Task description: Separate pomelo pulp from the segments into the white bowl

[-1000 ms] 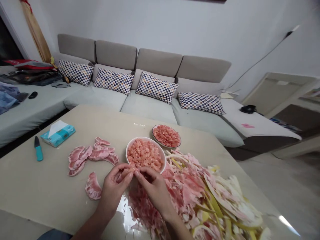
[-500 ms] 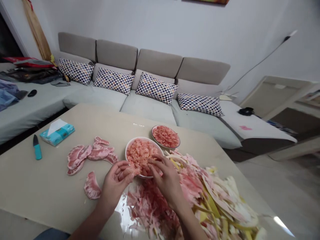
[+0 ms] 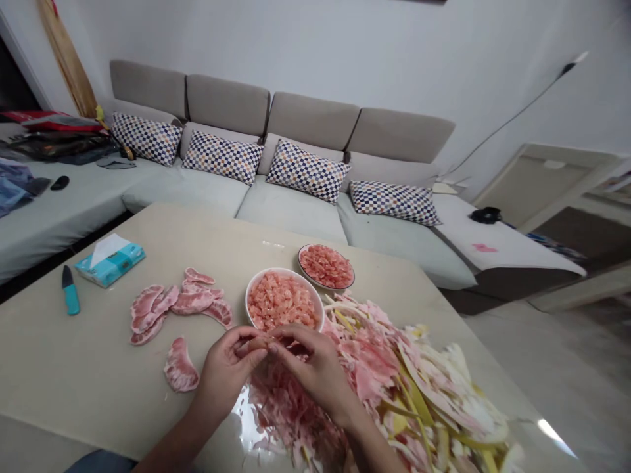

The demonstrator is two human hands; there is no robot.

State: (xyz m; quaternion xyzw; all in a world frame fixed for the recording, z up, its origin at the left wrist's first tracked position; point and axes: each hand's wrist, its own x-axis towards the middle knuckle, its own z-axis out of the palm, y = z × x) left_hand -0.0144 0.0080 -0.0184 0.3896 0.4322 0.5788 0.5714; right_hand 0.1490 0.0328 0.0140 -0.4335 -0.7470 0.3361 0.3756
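My left hand (image 3: pixel 227 368) and my right hand (image 3: pixel 310 371) meet just in front of a white bowl (image 3: pixel 246 303), pinching a small piece of pink pomelo segment (image 3: pixel 259 343) between their fingertips. The bowl is heaped with loose pink pomelo pulp (image 3: pixel 280 301). Behind it stands a smaller plate (image 3: pixel 326 287) of the same pulp. Peeled pomelo segments (image 3: pixel 172 303) lie to the left, one (image 3: pixel 180 368) close to my left hand. A large heap of pink and yellow peel and membrane (image 3: pixel 389 374) lies under and right of my right hand.
The glossy beige table (image 3: pixel 98 328) also holds a tissue box (image 3: pixel 109 260) and a teal-handled knife (image 3: pixel 70 292) at the left. Beyond the table edge stands a long grey sofa (image 3: pixel 296 210) with several checkered cushions.
My right hand has come back from over the bowl's pulp to my left hand, and both now pinch the piece together. The view has shifted slightly.
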